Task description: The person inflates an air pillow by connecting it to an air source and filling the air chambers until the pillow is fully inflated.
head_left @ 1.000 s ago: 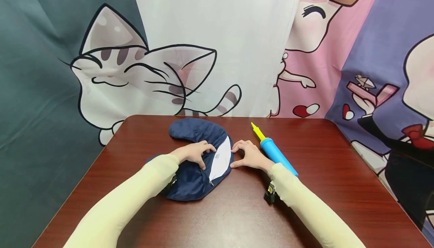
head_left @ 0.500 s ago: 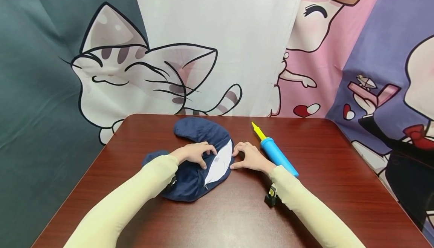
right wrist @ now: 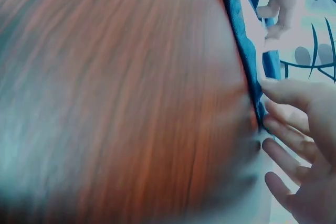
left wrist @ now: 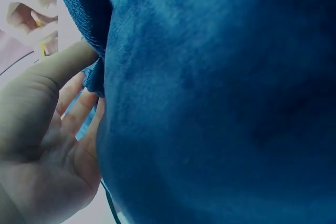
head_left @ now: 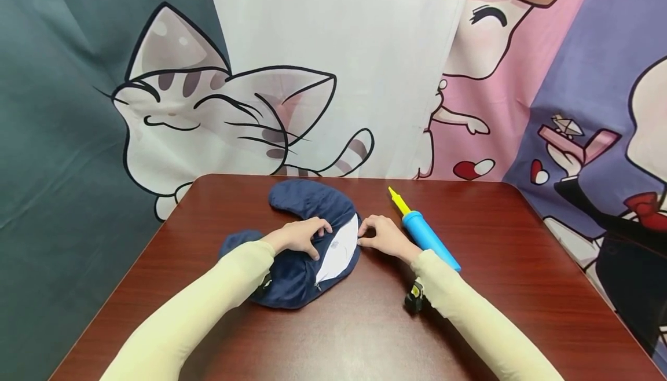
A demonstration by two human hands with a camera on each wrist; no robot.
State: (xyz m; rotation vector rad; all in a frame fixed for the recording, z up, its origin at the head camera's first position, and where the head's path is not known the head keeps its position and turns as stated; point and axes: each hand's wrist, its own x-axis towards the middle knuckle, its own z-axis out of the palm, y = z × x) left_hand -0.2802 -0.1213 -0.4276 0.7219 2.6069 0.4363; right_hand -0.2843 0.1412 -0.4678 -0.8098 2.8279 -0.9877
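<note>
A navy plush U-shaped neck pillow lies on the table, its zip opening spread to bare a white inner layer. In the left wrist view the zip edge of the cover sits between thumb and fingers of my left hand, which pinches it. Across the opening, my right hand pinches the cover's other edge between thumb and forefinger. The right wrist view shows that navy edge, with the remaining fingers of the right hand spread below it.
To the right of the right hand lies a blue hand pump with a yellow nozzle. The reddish-brown wooden table ends at a printed cloth backdrop. A small black device hangs under the right wrist.
The pillow has shifted slightly right and its white opening has turned a little. My right thumb has moved up toward the forefinger at the edge. The left hand stays nearly in place.
</note>
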